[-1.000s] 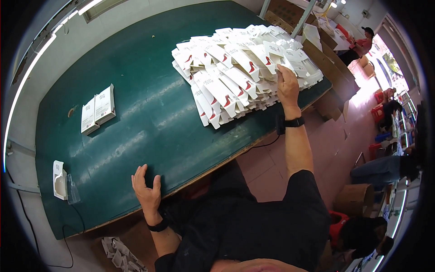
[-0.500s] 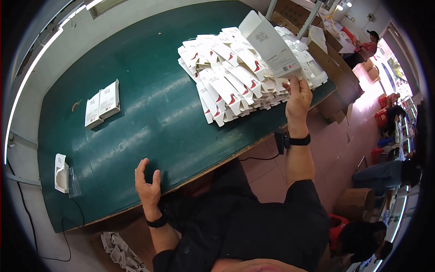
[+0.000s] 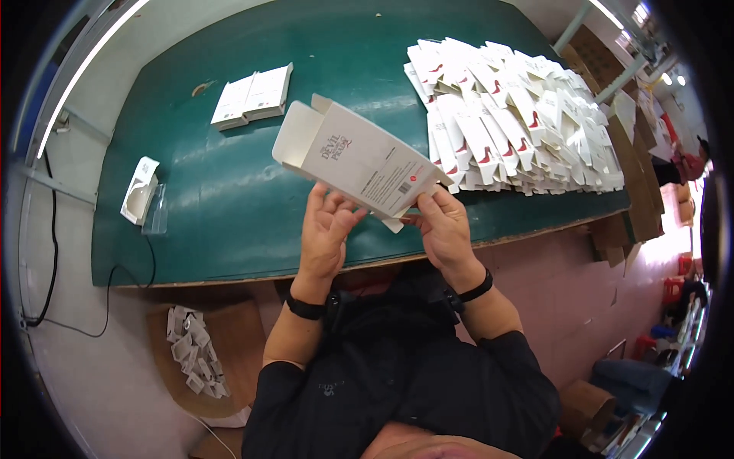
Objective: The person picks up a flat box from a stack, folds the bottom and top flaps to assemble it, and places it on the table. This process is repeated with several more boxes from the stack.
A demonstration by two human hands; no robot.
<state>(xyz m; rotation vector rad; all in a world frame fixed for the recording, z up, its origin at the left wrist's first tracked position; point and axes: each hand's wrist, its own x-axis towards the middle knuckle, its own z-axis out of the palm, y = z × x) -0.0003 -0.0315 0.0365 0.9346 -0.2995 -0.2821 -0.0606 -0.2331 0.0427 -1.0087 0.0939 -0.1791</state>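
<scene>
A white folded-up carton [image 3: 353, 159] with one end open is held up over the green table [image 3: 229, 206], tilted with its open end to the upper left. My left hand [image 3: 324, 233] grips its lower side from beneath. At its lower right end my right hand [image 3: 443, 229] pinches a flap. A large heap of flat white cartons with red marks [image 3: 520, 115] lies on the table to the right of both hands.
Two closed white boxes [image 3: 252, 96] lie side by side at the table's far left. A small white and clear holder [image 3: 141, 195] sits near the left edge. A cardboard box of white scraps [image 3: 195, 356] stands on the floor. Other people and cardboard boxes are at far right.
My right hand lifted a carton off the heap and brought it in front of me. My left hand rose from the table edge and took hold of it. The carton now stands opened up.
</scene>
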